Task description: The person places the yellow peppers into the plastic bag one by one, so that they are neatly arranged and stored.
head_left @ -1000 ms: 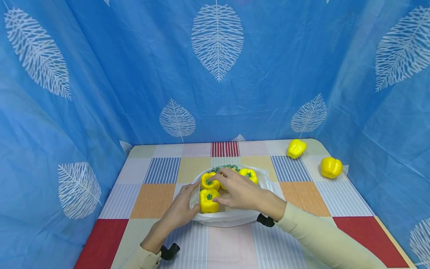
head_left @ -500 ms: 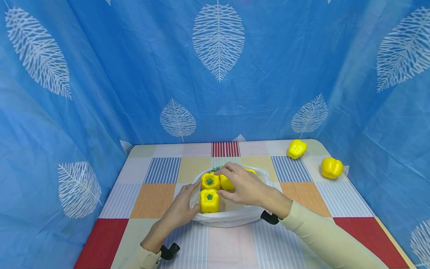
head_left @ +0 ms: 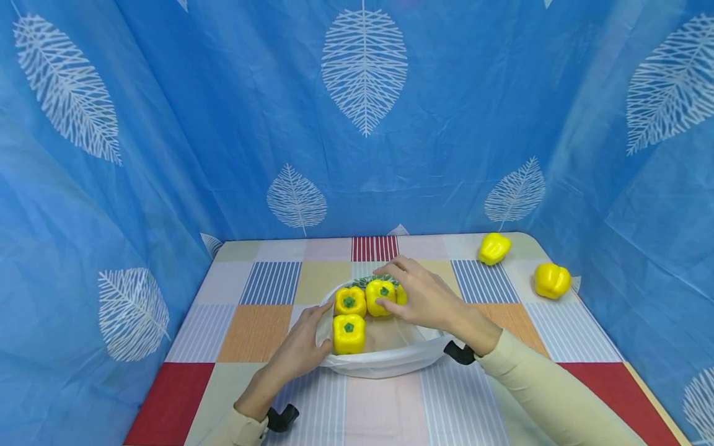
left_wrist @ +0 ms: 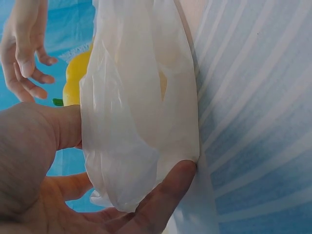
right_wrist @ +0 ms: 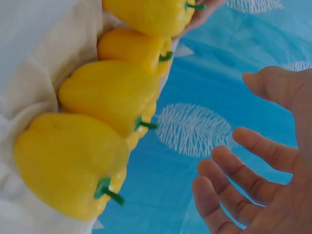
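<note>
A white plastic bag [head_left: 385,365] lies spread open on the table, its far rim showing a green leaf print. Several yellow bell peppers sit inside, green stems up, including one near the front [head_left: 348,334], one behind it [head_left: 350,301] and one right of that [head_left: 381,297]; another is partly covered by the right hand. My left hand [head_left: 301,344] holds the bag's left end, with thumb and fingers around its edge in the left wrist view. My right hand [head_left: 426,294] hovers over the right-hand peppers, fingers spread and apart from them in the right wrist view [right_wrist: 258,180].
Two more yellow bell peppers lie at the back right of the table, one farther back [head_left: 494,249] and one near the right edge [head_left: 552,280]. A patchwork-patterned cloth [head_left: 256,331] covers the table. Blue leaf-print curtains [head_left: 234,124] enclose the back and sides.
My right hand has drawn away from the left peppers, toward the right and back, uncovering the pepper right of them. My left hand has stayed at the bag's left end.
</note>
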A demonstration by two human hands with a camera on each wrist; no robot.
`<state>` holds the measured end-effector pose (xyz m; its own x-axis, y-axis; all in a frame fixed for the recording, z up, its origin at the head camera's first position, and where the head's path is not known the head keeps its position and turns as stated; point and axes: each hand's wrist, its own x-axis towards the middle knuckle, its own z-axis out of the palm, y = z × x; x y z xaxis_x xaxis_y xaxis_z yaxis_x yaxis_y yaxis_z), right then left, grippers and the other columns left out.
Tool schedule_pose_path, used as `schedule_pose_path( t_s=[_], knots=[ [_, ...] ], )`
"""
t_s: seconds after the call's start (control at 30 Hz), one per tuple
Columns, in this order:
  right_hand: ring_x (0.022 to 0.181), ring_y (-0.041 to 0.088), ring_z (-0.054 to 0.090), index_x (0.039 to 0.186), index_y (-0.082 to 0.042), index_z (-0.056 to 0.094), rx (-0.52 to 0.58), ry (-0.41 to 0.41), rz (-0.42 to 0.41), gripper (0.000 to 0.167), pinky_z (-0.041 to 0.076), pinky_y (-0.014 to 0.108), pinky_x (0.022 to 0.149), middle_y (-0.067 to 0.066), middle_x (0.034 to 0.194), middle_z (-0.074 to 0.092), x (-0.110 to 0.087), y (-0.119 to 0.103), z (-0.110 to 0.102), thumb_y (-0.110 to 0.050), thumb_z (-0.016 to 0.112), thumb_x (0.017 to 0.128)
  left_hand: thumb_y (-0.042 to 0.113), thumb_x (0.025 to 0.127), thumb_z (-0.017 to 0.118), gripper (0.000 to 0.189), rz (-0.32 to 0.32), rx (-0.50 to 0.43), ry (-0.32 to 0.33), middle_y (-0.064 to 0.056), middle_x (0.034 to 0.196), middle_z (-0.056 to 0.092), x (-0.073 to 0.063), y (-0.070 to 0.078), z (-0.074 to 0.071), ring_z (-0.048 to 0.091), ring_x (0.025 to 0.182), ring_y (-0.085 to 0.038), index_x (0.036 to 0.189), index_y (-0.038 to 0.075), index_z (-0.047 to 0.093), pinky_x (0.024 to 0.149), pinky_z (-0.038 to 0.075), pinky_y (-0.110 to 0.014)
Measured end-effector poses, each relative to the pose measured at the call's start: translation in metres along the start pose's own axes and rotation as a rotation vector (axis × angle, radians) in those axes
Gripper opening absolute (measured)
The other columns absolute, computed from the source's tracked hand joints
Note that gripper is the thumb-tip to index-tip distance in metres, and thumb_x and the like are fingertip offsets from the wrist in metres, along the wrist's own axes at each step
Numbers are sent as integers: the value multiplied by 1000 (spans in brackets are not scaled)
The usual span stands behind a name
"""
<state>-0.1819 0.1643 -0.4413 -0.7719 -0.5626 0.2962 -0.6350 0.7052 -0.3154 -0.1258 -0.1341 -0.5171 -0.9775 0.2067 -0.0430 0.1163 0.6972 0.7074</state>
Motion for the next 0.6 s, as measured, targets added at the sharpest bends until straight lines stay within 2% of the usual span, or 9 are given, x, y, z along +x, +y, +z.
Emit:
schedule_pose_path(
  t_s=[0.27,0.6],
  knots=[
    [121,30,75,153,-15,72,24,36,35,57,72,50,100,10,142,72,-1,12,-11,-33,91,102,5,97,81,86,-11,9,-2,-30,175,51,-2,2,-1,55,160,-57,176,10,50,126,49,-81],
    [123,36,76,148,-10,73,69,79,87,53,72,55,100,15,146,73,-3,33,-20,-29,91,102,5,97,81,86,-15,13,3,-30,175,51,-2,2,0,56,160,-57,176,10,50,126,50,-80]
  ],
)
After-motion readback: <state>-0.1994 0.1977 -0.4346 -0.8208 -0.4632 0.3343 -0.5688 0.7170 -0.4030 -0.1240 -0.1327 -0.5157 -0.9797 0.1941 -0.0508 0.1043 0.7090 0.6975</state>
